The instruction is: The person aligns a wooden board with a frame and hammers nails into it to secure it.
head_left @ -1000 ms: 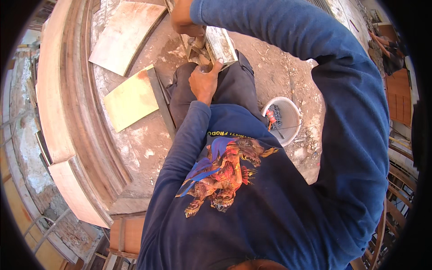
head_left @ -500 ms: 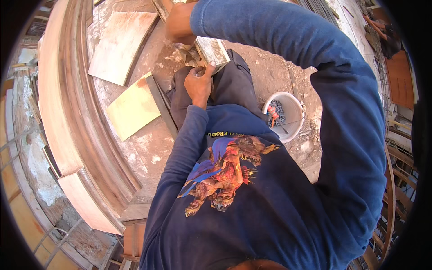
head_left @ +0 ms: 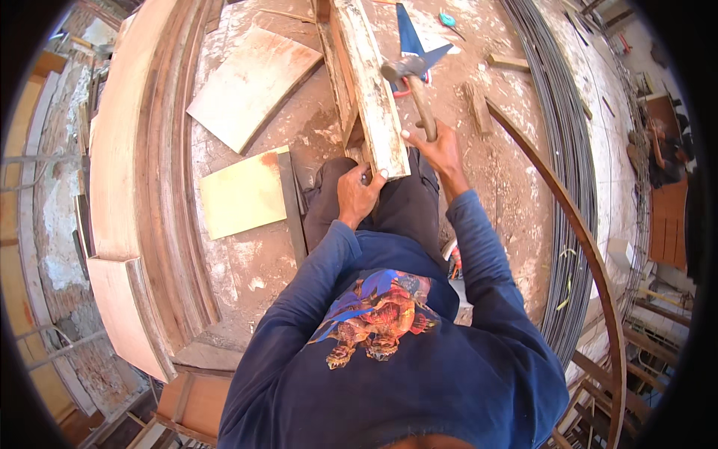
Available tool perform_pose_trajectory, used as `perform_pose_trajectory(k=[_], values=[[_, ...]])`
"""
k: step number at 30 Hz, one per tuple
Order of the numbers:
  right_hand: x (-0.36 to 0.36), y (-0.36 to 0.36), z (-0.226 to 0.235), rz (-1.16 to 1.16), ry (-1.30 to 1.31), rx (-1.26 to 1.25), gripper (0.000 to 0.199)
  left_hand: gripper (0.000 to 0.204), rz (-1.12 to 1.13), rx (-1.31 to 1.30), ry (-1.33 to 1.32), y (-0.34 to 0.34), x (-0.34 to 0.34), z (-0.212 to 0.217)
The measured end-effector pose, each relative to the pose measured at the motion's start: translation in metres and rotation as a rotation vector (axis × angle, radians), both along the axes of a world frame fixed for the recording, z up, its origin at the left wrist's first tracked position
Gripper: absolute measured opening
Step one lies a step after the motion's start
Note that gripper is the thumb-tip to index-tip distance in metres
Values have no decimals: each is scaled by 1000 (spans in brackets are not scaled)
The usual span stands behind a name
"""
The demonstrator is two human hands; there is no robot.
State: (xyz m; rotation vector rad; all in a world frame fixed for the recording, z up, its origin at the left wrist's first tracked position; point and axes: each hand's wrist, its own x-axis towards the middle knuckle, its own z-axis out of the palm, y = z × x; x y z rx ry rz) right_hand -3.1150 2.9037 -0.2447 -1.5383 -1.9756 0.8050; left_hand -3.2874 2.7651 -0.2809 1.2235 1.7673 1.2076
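A long wooden beam (head_left: 372, 90) of joined boards, its top smeared with pale residue, runs away from my lap between my knees. At its near end, my left hand (head_left: 359, 193) grips the board edge, thumb on top and fingers curled at the side. My right hand (head_left: 443, 153) is closed around the wooden handle of a hammer (head_left: 420, 101). The dark hammer head (head_left: 404, 69) is raised just right of the beam, and my right thumb points toward the beam's edge. Beyond it lies a blue-bladed handsaw (head_left: 410, 41), partly hidden by the hammer.
Pale boards (head_left: 254, 86) and a yellowish panel (head_left: 243, 196) lie left, beside long stacked curved planks (head_left: 161, 172). A bucket (head_left: 461, 292) is mostly behind my right arm. Dark rods (head_left: 565, 224) and a curved strip (head_left: 580, 209) run along the right. A turquoise-handled tool (head_left: 447, 20) lies far off.
My right arm has swung back from across the beam's far part to its right side, where the hammer now shows in that hand. My left hand stays at the near end. The view has shifted.
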Motion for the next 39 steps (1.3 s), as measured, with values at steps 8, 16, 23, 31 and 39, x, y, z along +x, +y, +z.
perform_pose_trajectory(k=[8,16,23,31,39], values=[[-31,-14,-12,-135,153,12,74,74,-360,-18,422,-5,-28,-19],[-44,-9,13,85,325,-244,55,53,-289,39,101,18,-22,-70],[-30,9,11,151,221,-221,54,48,-354,86,32,39,2,-77],[-27,9,-7,85,419,-300,53,65,-320,113,265,39,6,-70],[-4,17,17,24,396,-381,48,59,-319,226,-33,57,34,-52]])
